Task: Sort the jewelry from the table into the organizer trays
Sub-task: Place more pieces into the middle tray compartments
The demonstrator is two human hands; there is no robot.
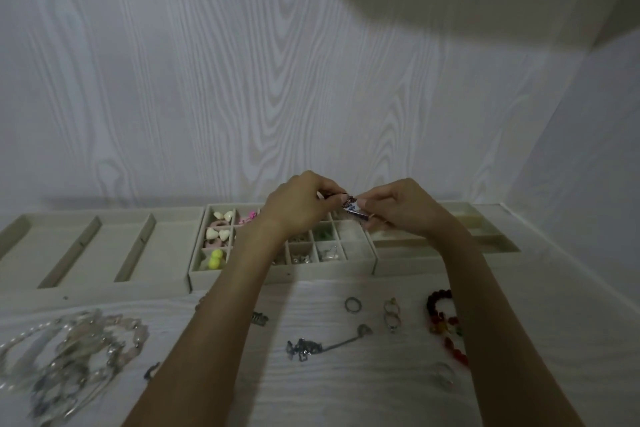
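Observation:
Both hands are raised over the middle organizer tray (277, 276), a beige box of small square compartments. My left hand (298, 204) and my right hand (405, 208) pinch between their fingertips a small purple and silver jewelry piece (351, 210). The compartments hold white heart pieces (217, 234), pink pieces (248, 217), a yellow piece (216, 258) and small silver items (329, 253). On the table lie a ring (352, 304), a pair of rings (391, 315), a silver chain (311, 347) and a red beaded bracelet (445, 322).
A long-slot tray (86, 250) lies at the left and another tray (491, 239) at the right, both against the white wood-grain wall. A heap of clear and pearl bracelets (69, 354) covers the table's left front. A small dark clip (259, 318) lies near my left forearm.

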